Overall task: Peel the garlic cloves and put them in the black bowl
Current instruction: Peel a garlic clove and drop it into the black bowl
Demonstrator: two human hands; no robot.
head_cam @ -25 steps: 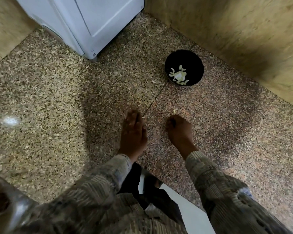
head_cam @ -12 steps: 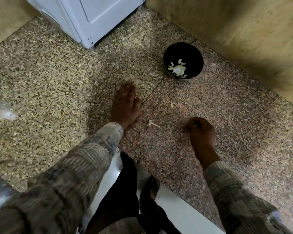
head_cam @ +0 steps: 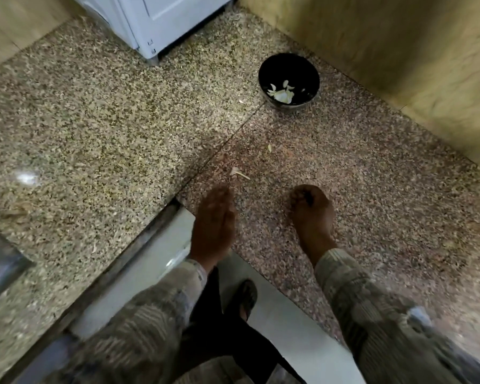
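Observation:
The black bowl (head_cam: 288, 60) stands on the speckled counter (head_cam: 108, 120) near the back wall, with several pale garlic pieces (head_cam: 281, 94) in its bottom. A pale garlic scrap (head_cam: 237, 172) with a thin stem lies on the counter between the bowl and my hands. My left hand (head_cam: 212, 220) is blurred, fingers stretched flat, over the counter's front edge just below the scrap. My right hand (head_cam: 312, 212) rests on the counter to the right with fingers curled in; nothing shows between them.
A white appliance (head_cam: 164, 20) stands at the back, with a wooden panel (head_cam: 399, 56) along the right. Small bits of peel (head_cam: 269, 147) dot the counter. A steel sink rim (head_cam: 0, 267) shows at the left. Below the counter edge are a pale floor (head_cam: 288, 317) and a sandalled foot (head_cam: 245, 297).
My hands were close together a second ago and then parted, leaving the scrap on the counter. My left hand reached forward, then drew back toward the counter edge. My right hand stays curled.

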